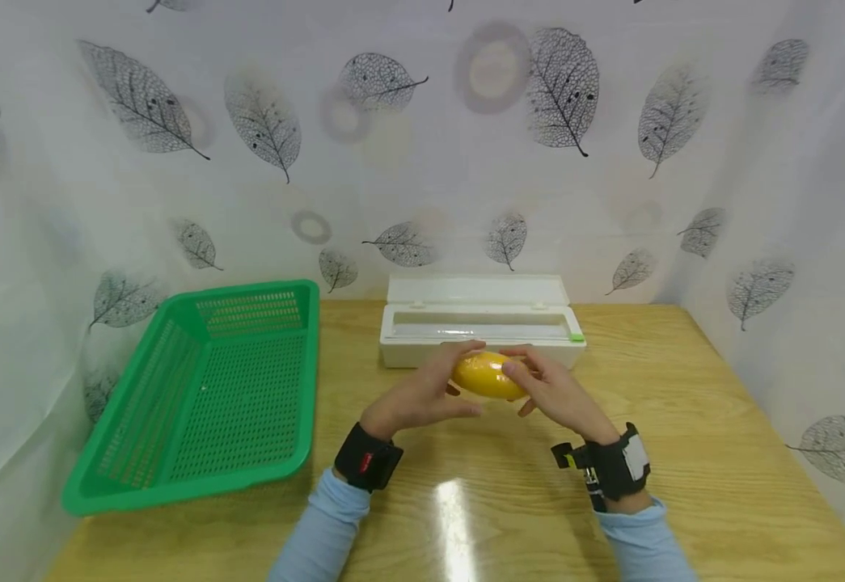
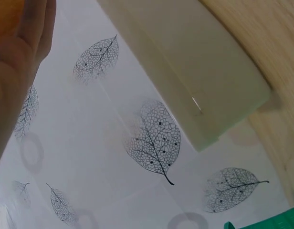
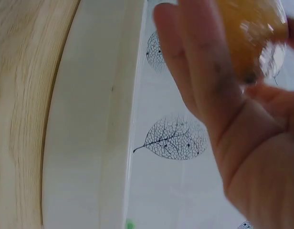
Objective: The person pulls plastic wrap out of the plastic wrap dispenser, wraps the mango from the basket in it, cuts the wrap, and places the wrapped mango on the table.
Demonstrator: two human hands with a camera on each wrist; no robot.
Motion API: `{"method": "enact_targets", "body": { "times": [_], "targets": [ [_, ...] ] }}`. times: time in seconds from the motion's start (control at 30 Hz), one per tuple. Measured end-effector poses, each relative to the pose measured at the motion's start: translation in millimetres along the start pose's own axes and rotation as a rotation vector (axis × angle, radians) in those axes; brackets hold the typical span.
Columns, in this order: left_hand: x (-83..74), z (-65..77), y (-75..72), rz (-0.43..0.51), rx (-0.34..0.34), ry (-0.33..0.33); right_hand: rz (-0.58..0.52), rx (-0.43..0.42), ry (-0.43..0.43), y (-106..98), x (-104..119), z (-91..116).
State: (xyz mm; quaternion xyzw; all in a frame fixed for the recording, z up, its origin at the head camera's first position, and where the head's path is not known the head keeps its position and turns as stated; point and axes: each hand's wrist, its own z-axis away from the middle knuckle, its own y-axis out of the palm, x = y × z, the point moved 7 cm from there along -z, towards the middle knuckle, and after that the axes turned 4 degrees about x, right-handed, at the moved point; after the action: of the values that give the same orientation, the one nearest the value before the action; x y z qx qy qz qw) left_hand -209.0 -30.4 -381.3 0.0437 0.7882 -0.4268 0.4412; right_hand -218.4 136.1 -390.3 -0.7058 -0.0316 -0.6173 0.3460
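A yellow mango (image 1: 486,375), glossy with clear film around it, is held up in front of a white cling film dispenser (image 1: 422,356). My right hand (image 1: 556,396) grips its right end, thumb on the near side and fingers behind. At the left end, the fingers of my left hand (image 1: 422,392) lie against the mango, while the thumb points straight out below, apart from it. In the right wrist view the wrapped mango (image 3: 252,36) shows shiny creased film at one end. Only an edge of the mango (image 2: 5,19) appears in the left wrist view.
The dispenser's lid (image 1: 476,288) stands raised at the back, with film visible in its trough. A green plastic basket (image 1: 311,380) is on the left of the wooden table (image 1: 684,453). A leaf-patterned white curtain (image 1: 429,178) hangs behind and along both sides.
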Motion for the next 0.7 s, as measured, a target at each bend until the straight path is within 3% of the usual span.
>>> {"method": "enact_targets", "body": {
  "times": [0.13, 0.23, 0.47, 0.6, 0.7],
  "targets": [
    [-2.8, 0.3, -3.4, 0.032, -0.039, 0.017, -0.091, -0.039, 0.045, -3, -2, -1],
    [-1.1, 0.8, -5.7, 0.059, -0.044, -0.007, -0.111, -0.005, 0.029, -3, 2, 1],
    [9.4, 4.1, -1.7, 0.105, 0.036, -0.122, 0.033, 0.149, 0.009, 6, 2, 8],
    [20.1, 6.9, 6.1, 0.003, 0.082, -0.189, 0.138, 0.139, 0.019, 11, -6, 5],
    [31.2, 8.9, 15.6, -0.167, 0.121, -0.278, 0.275, 0.109, -0.004, 16, -10, 2]
  ]
}}
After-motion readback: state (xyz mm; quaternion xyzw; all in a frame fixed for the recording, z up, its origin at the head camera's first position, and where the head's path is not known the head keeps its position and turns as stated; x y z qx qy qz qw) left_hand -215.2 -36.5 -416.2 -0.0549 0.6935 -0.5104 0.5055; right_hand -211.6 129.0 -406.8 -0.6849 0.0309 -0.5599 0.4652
